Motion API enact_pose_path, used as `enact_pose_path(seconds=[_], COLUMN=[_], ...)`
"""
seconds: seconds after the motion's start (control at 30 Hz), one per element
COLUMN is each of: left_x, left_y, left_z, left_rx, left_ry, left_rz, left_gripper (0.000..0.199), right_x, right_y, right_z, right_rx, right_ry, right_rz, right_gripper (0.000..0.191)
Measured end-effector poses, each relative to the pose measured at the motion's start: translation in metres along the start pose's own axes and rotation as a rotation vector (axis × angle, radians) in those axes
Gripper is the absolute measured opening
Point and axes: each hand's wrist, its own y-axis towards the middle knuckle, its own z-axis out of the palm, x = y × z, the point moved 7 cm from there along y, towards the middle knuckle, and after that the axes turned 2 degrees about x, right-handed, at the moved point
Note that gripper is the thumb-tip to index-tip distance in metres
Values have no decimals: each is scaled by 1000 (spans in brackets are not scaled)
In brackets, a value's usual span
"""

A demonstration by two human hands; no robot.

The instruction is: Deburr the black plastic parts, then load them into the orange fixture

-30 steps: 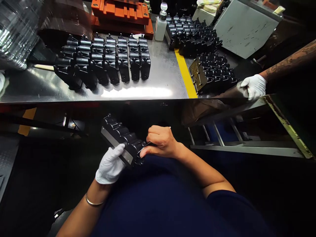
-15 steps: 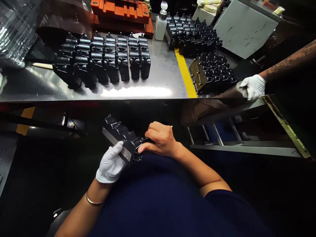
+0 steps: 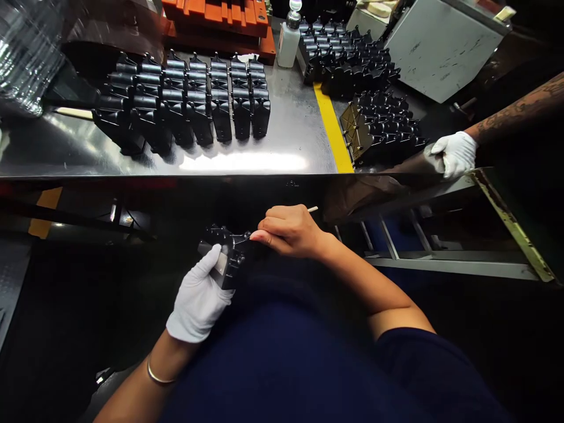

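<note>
My left hand (image 3: 198, 296), in a white glove, grips a black ribbed molded part (image 3: 229, 264) in front of my body. The part is tilted with one end toward me, and a flat grey face shows beside my thumb. My bare right hand (image 3: 288, 230) is closed around a thin tool with a pale end (image 3: 312, 209) that sticks out behind the fist. Its thumb and fingertips are at the upper right corner of the part. The tool's working tip is dark and hard to make out.
On the metal table (image 3: 291, 117) stands a row of similar black parts (image 3: 176, 106), with more stacks (image 3: 388, 120) past a yellow stripe (image 3: 332, 129). Behind are an orange fixture (image 3: 220, 17) and a bottle (image 3: 288, 41). A co-worker's gloved hand (image 3: 458, 154) rests at the right edge.
The black part has been turned so its end faces me more. My right hand has moved slightly up and right, and more of the tool's pale end shows.
</note>
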Motion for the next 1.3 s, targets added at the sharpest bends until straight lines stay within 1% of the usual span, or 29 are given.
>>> enact_pose_path(seconds=[0.1,0.2,0.3,0.37,0.5,0.6,0.67,0.7,0.73,0.77,0.8,0.87,0.9,0.93,1.0,1.07,1.13,1.2,1.3], left_x=[3,4,5,8,24,29,23,16,6,-4,-14,-29,-32,-33,-29,-24,-19,-15,-9], left_y=[-1,-3,-3,-4,-5,-5,-3,-1,0,1,1,0,0,0,0,1,1,1,1], left_z=[1,0,-2,-1,8,13,10,7,2,-3,-8,-13,-14,-13,-11,-6,1,8,16], left_rx=[5,-5,-8,-3,12,8,-52,-95,-142,-183,-209,-207,-181,-147,-76,4,85,143,181], left_ry=[4,4,16,15,-17,-79,-172,-222,-263,-294,-310,-310,-302,-297,-295,-309,-327,-338,-346], left_rz=[-19,-39,-47,-70,-166,-224,-211,-171,-112,-37,39,146,165,168,145,118,105,96,79], left_gripper=[36,33,31,30,29,30,32,33,34,34,34,33,35,38,45,48,48,51,63], right_x=[-1,-1,-4,-7,-8,-10,-7,-3,-2,-3,-7,-22,-27,-29,-26,-20,-13,-7,0], right_y=[5,7,5,2,-7,-11,-16,-20,-22,-23,-21,-18,-17,-18,-18,-19,-21,-22,-23], right_z=[0,1,3,6,18,21,23,25,28,30,32,32,32,32,35,39,42,45,52], right_rx=[75,174,273,364,610,686,766,810,823,785,690,379,216,84,-98,-198,-258,-287,-320], right_ry=[24,118,244,387,760,890,930,947,959,961,954,922,912,908,909,901,902,916,930], right_rz=[-47,-84,-66,-37,1,46,33,19,28,76,161,376,458,505,532,552,579,594,628], right_gripper=[45,47,48,49,52,52,53,53,53,53,54,56,57,56,51,46,43,43,42])
